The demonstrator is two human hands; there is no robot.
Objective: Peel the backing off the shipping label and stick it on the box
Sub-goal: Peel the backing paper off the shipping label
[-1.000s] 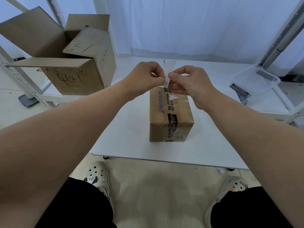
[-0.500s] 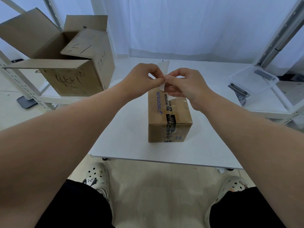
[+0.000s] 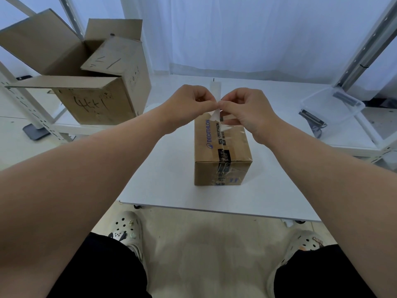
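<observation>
While the open carton [image 3: 90,97] sits unused upper left, the left hand [image 3: 189,104] at frame centre pinches the white label [image 3: 215,91] with curled thumb and forefinger, holding it upright over the far end of the box [image 3: 221,151]. The right hand [image 3: 247,110] pinches it too, its fingertips touching the left's. Layers look barely split. Best to start from one corner, peel slowly and keep the glue off skin. A clear tub [image 3: 335,110] sits at right.

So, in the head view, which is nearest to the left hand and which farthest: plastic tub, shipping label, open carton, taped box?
1. shipping label, pinched in the left hand
2. taped box, just below
3. open carton, on the left
4. plastic tub, far right
</observation>
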